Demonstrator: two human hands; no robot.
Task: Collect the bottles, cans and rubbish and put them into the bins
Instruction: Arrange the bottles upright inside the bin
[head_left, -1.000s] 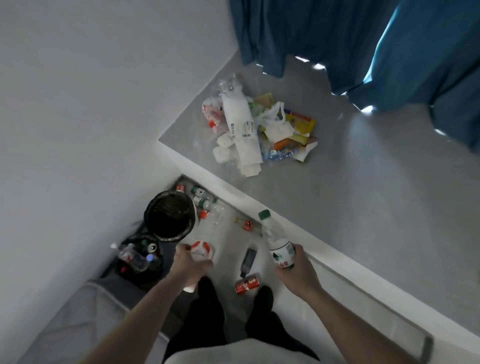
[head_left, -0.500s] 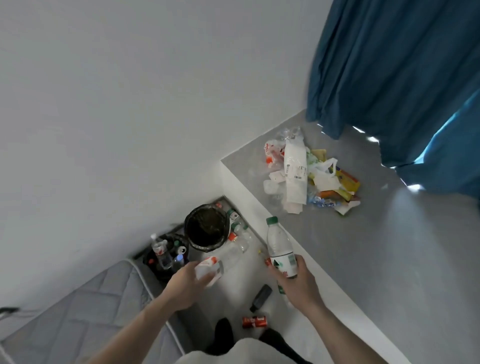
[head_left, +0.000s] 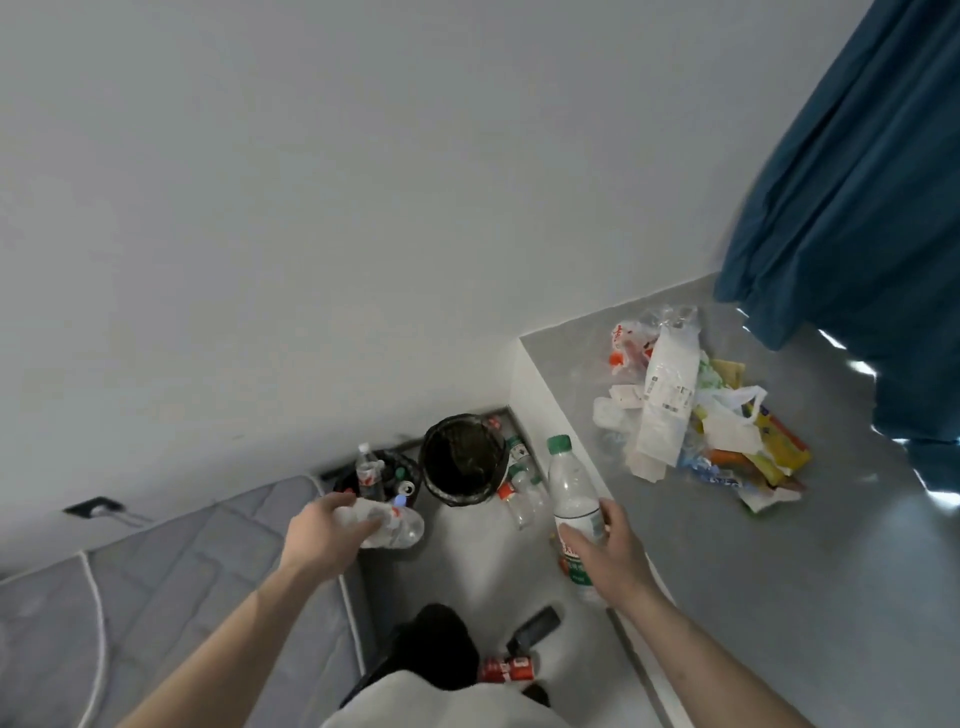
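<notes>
- Left hand (head_left: 324, 535) wrapped round a crumpled clear bottle (head_left: 387, 525), carried just in front of the smaller bin (head_left: 382, 480), which already holds several bottles.
- Right hand (head_left: 605, 553) gripping an upright green-capped water bottle (head_left: 571, 488) by its label, beside the edge of the raised grey ledge (head_left: 727, 571).
- Step in hand, by the look of it: delivering both bottles to the bins.
- Next move likely calls for reaching over the smaller bin's mouth and letting go of the crumpled bottle, then the same with the other.
- Empty black-lined bin (head_left: 464, 460) close behind; loose bottles (head_left: 522, 491) just beside it.
- Red can (head_left: 506, 669) and a dark object (head_left: 535, 629) on the floor near the feet.
- Rubbish pile (head_left: 696, 410) left on the ledge by the blue curtain (head_left: 857, 208).
</notes>
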